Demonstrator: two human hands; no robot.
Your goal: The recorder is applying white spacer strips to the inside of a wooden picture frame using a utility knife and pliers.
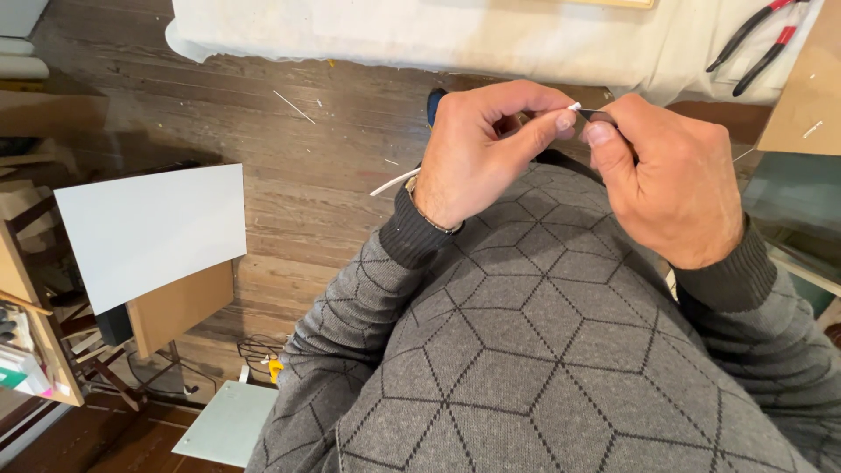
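I see my left hand (477, 153) pinching a thin white plastic cable (396, 181), its end (575, 106) pointing rightward to my right hand (670, 180), pinched on a small dark blade (597, 111).

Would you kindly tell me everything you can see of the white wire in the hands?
The white wire is thin, with a smooth, plastic-looking coating. Its tip shows pinched between the left hand's thumb and forefinger, where the right hand meets it with a small dark tool. The middle is hidden in the left fist; the rest emerges slanting down-left past the wrist, above the wooden floor.
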